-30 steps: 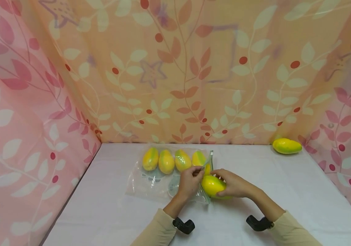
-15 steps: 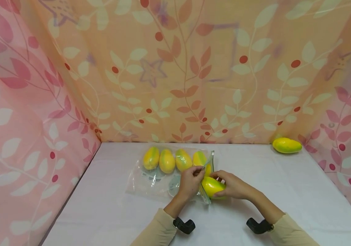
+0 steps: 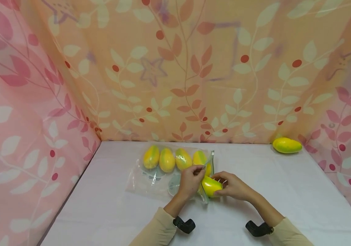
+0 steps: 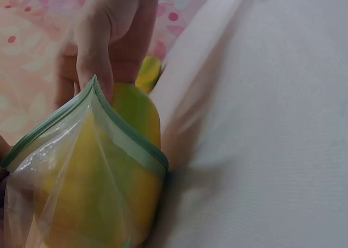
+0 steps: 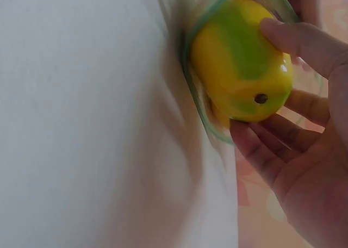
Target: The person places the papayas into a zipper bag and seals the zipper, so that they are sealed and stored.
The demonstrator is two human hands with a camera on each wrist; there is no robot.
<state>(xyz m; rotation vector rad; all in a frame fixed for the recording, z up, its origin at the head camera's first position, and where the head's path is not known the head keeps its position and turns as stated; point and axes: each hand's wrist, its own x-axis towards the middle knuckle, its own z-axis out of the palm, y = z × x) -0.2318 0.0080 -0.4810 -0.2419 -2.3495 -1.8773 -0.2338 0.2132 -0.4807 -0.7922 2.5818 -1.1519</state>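
A clear zip bag (image 3: pixel 144 182) with a green rim lies on the table, several yellow-green mangoes (image 3: pixel 167 160) in a row inside it. My left hand (image 3: pixel 189 181) pinches the upper edge of its mouth, which faces right. With thumb and fingertips my right hand (image 3: pixel 233 185) grips another mango (image 3: pixel 212 187) by its stem end. In the right wrist view this mango (image 5: pixel 239 57) sits partly within the green rim, its dark stem spot outside. Through the film in the left wrist view, most of the mango (image 4: pixel 103 188) shows inside the mouth.
One more mango (image 3: pixel 287 145) lies at the table's far right corner. White cloth covers the table (image 3: pixel 101 218). Patterned curtains (image 3: pixel 169 68) stand along the back and both sides. Black wrist cameras (image 3: pixel 184 225) are strapped to both wrists.
My right hand has moved slightly left, pushing the gripped mango deeper into the bag's mouth. The left hand keeps its pinch on the bag's edge, almost still.
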